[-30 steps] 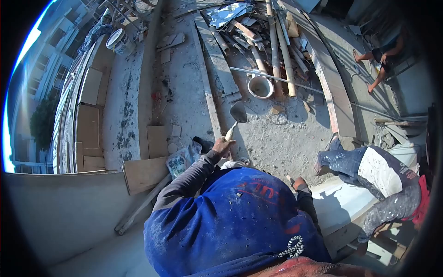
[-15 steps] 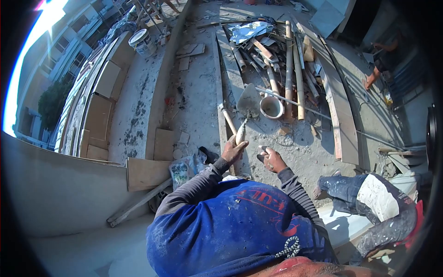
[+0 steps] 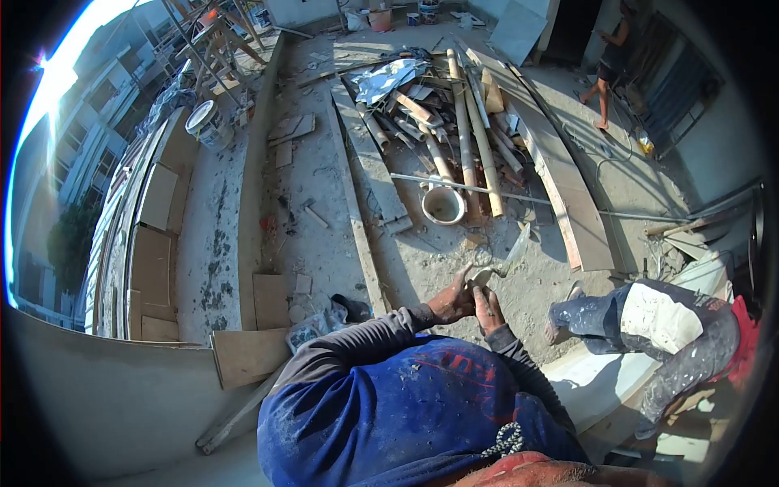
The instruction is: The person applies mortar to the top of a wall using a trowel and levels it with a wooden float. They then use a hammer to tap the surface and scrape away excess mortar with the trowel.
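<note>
Down in front of the blue shirt (image 3: 406,406), both hands met over the trowel (image 3: 505,258). The left hand (image 3: 451,299) was closed around the trowel's handle end, fingers curled over it. The right hand (image 3: 488,307) lay just beside and touching the left, its fingers pressed onto the same handle; how tightly it gripped could not be told. The trowel's grey blade stuck out up and to the right of the hands, tilted, above the sandy concrete floor (image 3: 324,211).

Ahead of the hands, a white bucket (image 3: 444,204) stood on the floor, beside a heap of bamboo poles (image 3: 469,130) and timber scraps. A long plank (image 3: 359,219) ran from near the hands toward the far end of the slab, and a wider board (image 3: 560,178) lay to the right of the heap. A paint pail (image 3: 205,123) sat on the ledge at the left, near flat tiles (image 3: 154,243) laid in a row along the edge. At the right, another person's leg in paint-spattered trousers (image 3: 649,325) rested by a white slab (image 3: 600,365). Far off, a second person (image 3: 613,57) stood near a doorway.
</note>
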The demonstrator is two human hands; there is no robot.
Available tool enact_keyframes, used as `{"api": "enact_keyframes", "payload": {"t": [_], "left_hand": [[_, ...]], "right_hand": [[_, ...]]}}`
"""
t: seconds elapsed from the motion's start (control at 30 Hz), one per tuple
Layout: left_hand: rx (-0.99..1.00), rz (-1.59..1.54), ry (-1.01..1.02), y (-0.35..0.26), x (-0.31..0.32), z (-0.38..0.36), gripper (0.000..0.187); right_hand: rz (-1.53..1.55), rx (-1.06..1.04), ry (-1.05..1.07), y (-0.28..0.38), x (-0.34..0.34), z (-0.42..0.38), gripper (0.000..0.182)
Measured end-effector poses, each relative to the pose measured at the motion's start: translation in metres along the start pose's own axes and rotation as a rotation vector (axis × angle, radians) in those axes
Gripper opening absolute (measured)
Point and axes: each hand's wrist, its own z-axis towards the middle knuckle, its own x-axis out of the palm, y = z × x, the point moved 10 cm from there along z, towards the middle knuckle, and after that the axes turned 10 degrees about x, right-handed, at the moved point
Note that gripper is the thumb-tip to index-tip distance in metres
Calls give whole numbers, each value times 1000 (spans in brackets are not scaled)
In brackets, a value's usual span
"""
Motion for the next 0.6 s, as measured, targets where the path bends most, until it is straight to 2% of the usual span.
{"api": "enact_keyframes", "payload": {"t": [0.07, 0.13, 0.17, 0.23, 0.27, 0.3, 0.33, 0.37, 0.4, 0.43, 0.47, 0.5, 0.53, 0.6], "left_hand": [[-25, 35, 55, 0, 11, 3, 100], [-15, 315, 243, -5, 20, 4, 93], [-12, 309, 259, -10, 18, 7, 93], [-220, 374, 404, 3, 16, 0, 85], [-181, 399, 376, 21, 6, -4, 83], [-240, 483, 371, 43, -9, -12, 83], [-331, 537, 353, 63, -27, -22, 81], [-417, 623, 365, 82, -46, -35, 79], [-518, 692, 389, 92, -65, -50, 77], [-591, 768, 378, 113, -85, -68, 77], [-608, 773, 330, 148, -107, -91, 78], [-647, 754, 255, 194, -132, -119, 75], [-689, 732, 180, 222, -152, -148, 73], [-708, 805, 71, 206, -177, -188, 61]], "right_hand": [[22, -3, -45, -6, -15, -8, 43], [-55, -29, -198, -33, -41, -9, 42], [-226, -240, -415, -79, -71, 1, 35], [218, 157, -169, -120, -81, -4, 27], [47, 311, -327, -127, -97, -15, 19], [-202, 196, -419, -178, -128, -5, 19], [-359, 336, -508, -205, -145, -18, 25], [-264, 369, -574, -245, -160, -31, 35], [-582, 104, -690, -229, -157, -61, 44], [-507, 256, -638, -230, -157, -90, 54], [-351, 459, -645, -245, -162, -116, 49], [-612, 629, -601, -288, -175, -128, 48], [-682, 767, -508, -323, -181, -140, 49], [-688, 766, -504, -330, -183, -139, 49]]}}
